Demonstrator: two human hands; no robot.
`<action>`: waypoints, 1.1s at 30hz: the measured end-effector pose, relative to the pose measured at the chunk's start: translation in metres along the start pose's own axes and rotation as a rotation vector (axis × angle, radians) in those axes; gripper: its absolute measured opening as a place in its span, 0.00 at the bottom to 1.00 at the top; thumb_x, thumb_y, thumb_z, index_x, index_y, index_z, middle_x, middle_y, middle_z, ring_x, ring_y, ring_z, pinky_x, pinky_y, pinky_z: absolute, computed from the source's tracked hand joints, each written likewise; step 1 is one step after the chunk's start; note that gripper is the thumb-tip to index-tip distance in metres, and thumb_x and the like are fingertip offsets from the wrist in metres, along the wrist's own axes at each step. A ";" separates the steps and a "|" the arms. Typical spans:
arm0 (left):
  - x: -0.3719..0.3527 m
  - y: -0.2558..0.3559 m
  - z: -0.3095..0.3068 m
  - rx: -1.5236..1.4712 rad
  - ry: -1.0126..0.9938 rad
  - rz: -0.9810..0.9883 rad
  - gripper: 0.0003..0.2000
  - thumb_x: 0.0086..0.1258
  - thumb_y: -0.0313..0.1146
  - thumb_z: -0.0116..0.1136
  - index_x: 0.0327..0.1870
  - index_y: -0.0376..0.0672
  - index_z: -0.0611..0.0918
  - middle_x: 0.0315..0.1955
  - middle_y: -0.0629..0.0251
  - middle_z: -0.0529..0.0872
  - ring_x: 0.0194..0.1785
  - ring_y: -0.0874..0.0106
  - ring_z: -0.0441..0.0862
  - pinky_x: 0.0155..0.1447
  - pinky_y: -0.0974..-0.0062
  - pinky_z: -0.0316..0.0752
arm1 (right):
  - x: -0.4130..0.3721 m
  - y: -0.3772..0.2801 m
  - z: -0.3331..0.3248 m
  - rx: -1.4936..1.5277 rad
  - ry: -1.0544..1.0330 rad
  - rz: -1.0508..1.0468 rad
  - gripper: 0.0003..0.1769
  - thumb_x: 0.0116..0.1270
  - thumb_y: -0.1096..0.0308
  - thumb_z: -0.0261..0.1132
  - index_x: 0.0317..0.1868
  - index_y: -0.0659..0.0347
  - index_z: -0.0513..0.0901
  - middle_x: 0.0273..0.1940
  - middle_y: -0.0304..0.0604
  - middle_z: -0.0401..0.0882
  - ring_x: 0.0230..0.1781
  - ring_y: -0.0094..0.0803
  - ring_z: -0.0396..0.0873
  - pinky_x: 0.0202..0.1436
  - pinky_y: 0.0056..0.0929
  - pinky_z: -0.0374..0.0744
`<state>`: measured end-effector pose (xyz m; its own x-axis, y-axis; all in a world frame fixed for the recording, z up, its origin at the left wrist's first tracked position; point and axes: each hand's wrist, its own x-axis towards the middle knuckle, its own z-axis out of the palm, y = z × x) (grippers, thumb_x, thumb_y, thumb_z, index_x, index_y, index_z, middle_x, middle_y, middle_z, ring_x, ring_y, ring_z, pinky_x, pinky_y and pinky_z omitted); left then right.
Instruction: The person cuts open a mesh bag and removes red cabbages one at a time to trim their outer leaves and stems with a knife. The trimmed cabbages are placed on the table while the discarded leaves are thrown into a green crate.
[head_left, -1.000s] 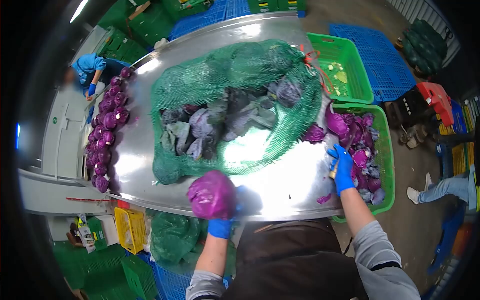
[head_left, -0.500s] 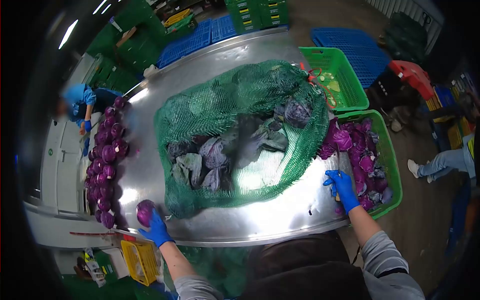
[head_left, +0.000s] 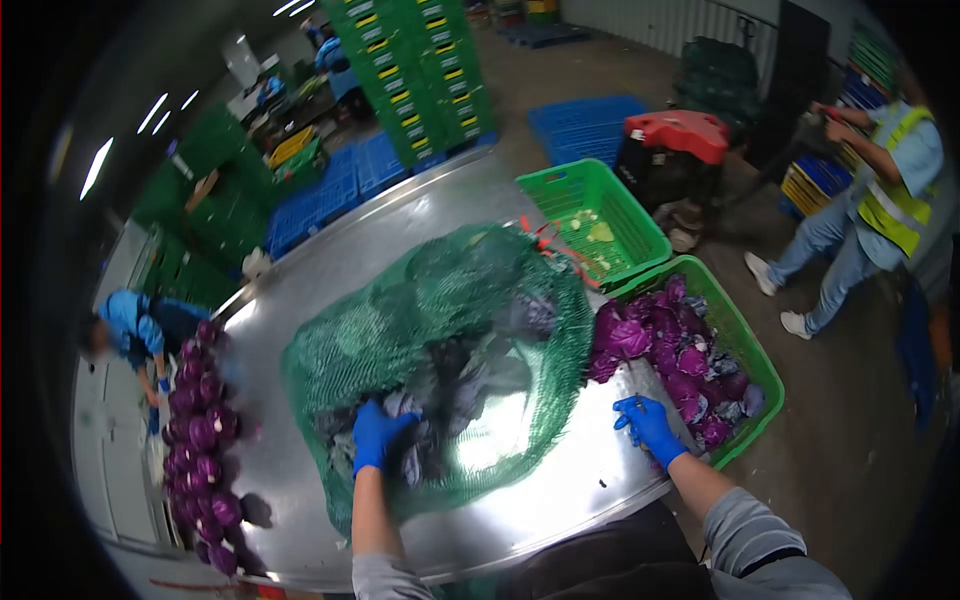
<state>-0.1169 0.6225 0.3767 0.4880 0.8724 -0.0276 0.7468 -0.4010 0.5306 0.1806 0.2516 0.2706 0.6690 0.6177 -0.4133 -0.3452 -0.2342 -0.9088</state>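
My left hand (head_left: 380, 438), in a blue glove, reaches into the opening of a green mesh sack (head_left: 370, 310). Its thumb is spread from the fingers, over dark red cabbages (head_left: 425, 455) with loose outer leaves; the fingertips are partly lost among them. My right hand (head_left: 648, 430), gloved in blue too, is closed just above the metal table (head_left: 560, 480), near the sack's right edge. What it grips is too small and blurred to make out. Trimmed purple cabbages (head_left: 200, 430) are lined up along the table's left side.
A green crate (head_left: 755, 375) full of purple leaves stands right of the table, behind it another green crate (head_left: 625, 215) with scraps. A co-worker in blue (head_left: 135, 325) is at the left; a person in a yellow vest (head_left: 900, 190) stands right. Green crates (head_left: 415, 80) are stacked behind.
My left hand has let go of a trimmed purple cabbage at the table's left side and moved right into the sack. My right hand stays closed near the leaf crate. The view has turned.
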 end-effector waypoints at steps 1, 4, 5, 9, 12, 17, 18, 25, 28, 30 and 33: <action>-0.010 0.018 -0.002 0.227 -0.012 -0.061 0.41 0.38 0.55 0.73 0.51 0.32 0.75 0.48 0.39 0.78 0.53 0.46 0.75 0.55 0.57 0.72 | -0.002 -0.003 0.000 0.016 0.030 -0.011 0.11 0.69 0.64 0.55 0.42 0.61 0.82 0.25 0.43 0.82 0.09 0.19 0.65 0.11 0.19 0.65; -0.030 0.035 0.013 0.290 0.098 0.014 0.46 0.35 0.52 0.75 0.55 0.31 0.69 0.50 0.36 0.71 0.54 0.44 0.72 0.56 0.54 0.70 | -0.004 -0.006 0.002 0.001 -0.013 0.041 0.11 0.68 0.67 0.55 0.42 0.60 0.82 0.25 0.41 0.82 0.10 0.17 0.65 0.13 0.17 0.65; -0.034 0.031 0.019 0.248 0.159 0.076 0.48 0.35 0.50 0.76 0.57 0.31 0.66 0.50 0.36 0.69 0.53 0.44 0.71 0.56 0.53 0.69 | -0.004 -0.005 0.002 0.012 0.003 0.035 0.11 0.68 0.67 0.55 0.42 0.60 0.82 0.25 0.41 0.82 0.10 0.17 0.65 0.13 0.17 0.65; -0.052 0.079 0.018 -0.625 0.048 -0.183 0.42 0.41 0.31 0.75 0.58 0.34 0.61 0.49 0.50 0.70 0.49 0.63 0.74 0.52 0.68 0.73 | -0.003 -0.006 0.002 0.044 0.013 0.038 0.07 0.64 0.67 0.60 0.39 0.58 0.83 0.23 0.38 0.81 0.10 0.16 0.63 0.12 0.17 0.61; -0.039 0.039 0.035 -0.637 0.103 -0.190 0.39 0.44 0.28 0.73 0.58 0.34 0.63 0.49 0.56 0.71 0.46 0.68 0.74 0.51 0.73 0.73 | -0.004 -0.005 0.004 -0.010 0.025 0.042 0.08 0.67 0.68 0.58 0.41 0.59 0.82 0.24 0.40 0.81 0.09 0.17 0.64 0.11 0.17 0.62; -0.062 0.051 0.028 -0.873 0.123 -0.142 0.39 0.41 0.26 0.73 0.58 0.34 0.65 0.52 0.58 0.71 0.55 0.66 0.70 0.61 0.70 0.67 | 0.003 0.008 0.000 0.038 0.000 0.045 0.09 0.67 0.65 0.59 0.40 0.60 0.82 0.23 0.40 0.81 0.09 0.17 0.64 0.11 0.18 0.63; -0.079 0.063 0.027 -0.894 0.119 -0.035 0.40 0.40 0.27 0.74 0.60 0.35 0.66 0.53 0.60 0.71 0.57 0.66 0.70 0.64 0.70 0.64 | 0.006 0.012 0.000 0.037 0.011 0.043 0.10 0.67 0.64 0.60 0.41 0.60 0.81 0.24 0.40 0.80 0.09 0.17 0.64 0.11 0.18 0.63; -0.157 0.213 0.069 -0.802 -0.194 0.361 0.56 0.26 0.42 0.83 0.64 0.38 0.63 0.61 0.57 0.68 0.63 0.63 0.68 0.68 0.66 0.62 | 0.004 0.038 -0.015 -0.368 0.084 -0.500 0.13 0.65 0.63 0.62 0.47 0.58 0.77 0.30 0.41 0.81 0.18 0.23 0.75 0.18 0.22 0.72; -0.162 0.214 0.134 -0.492 -0.290 0.328 0.56 0.29 0.40 0.81 0.65 0.35 0.60 0.60 0.55 0.68 0.63 0.62 0.68 0.67 0.68 0.63 | -0.055 -0.031 -0.029 -0.604 0.133 -0.530 0.10 0.65 0.66 0.58 0.46 0.56 0.77 0.34 0.43 0.80 0.28 0.33 0.80 0.28 0.28 0.77; -0.165 0.218 0.160 -0.324 -0.238 0.373 0.54 0.33 0.41 0.77 0.65 0.33 0.59 0.60 0.49 0.67 0.62 0.58 0.68 0.66 0.68 0.65 | -0.074 -0.035 -0.041 -0.647 0.020 -0.506 0.08 0.64 0.70 0.55 0.43 0.57 0.76 0.39 0.42 0.79 0.29 0.38 0.80 0.31 0.32 0.78; -0.159 0.239 0.168 -0.103 -0.136 0.464 0.54 0.35 0.44 0.76 0.65 0.31 0.58 0.60 0.45 0.65 0.62 0.55 0.68 0.66 0.66 0.65 | -0.091 -0.033 -0.041 -0.887 -0.038 -0.446 0.06 0.64 0.70 0.55 0.40 0.58 0.75 0.36 0.43 0.77 0.28 0.37 0.79 0.30 0.31 0.77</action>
<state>0.0596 0.3408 0.3651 0.8182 0.5612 0.1250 0.3913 -0.7028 0.5942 0.1582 0.1721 0.3364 0.5911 0.8058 -0.0357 0.5603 -0.4421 -0.7004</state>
